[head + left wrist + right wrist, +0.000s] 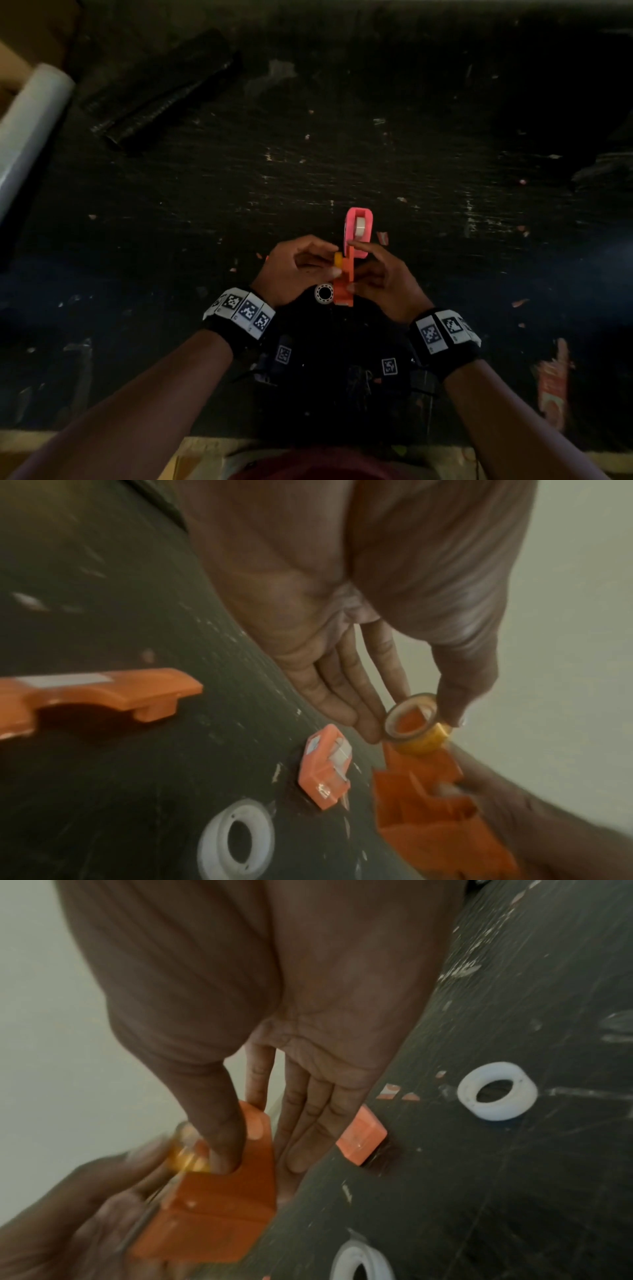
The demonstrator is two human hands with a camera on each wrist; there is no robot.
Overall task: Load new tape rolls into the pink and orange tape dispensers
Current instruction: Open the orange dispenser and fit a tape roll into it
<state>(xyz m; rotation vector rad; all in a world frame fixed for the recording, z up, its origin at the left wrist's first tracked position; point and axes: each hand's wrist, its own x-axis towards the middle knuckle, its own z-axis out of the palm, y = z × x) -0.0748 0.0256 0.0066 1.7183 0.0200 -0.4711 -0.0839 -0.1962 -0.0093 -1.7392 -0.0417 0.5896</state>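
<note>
We hold the orange dispenser (343, 282) in our right hand (385, 284), thumb on one face and fingers behind the other, above the near edge of the dark table (376, 154). Its long axis runs away from us, toward the far edge. The yellow tape roll (416, 725) is pinched between thumb and fingers of our left hand (296, 269), and it lies just at the left side of the dispenser, at its open cavity, the hole of the roll facing sideways. We judge the roll must go to the right, into that cavity. The pink dispenser (358, 236) stands just behind, already with a white roll inside. An empty white core (324, 293) lies beside our left wrist.
</note>
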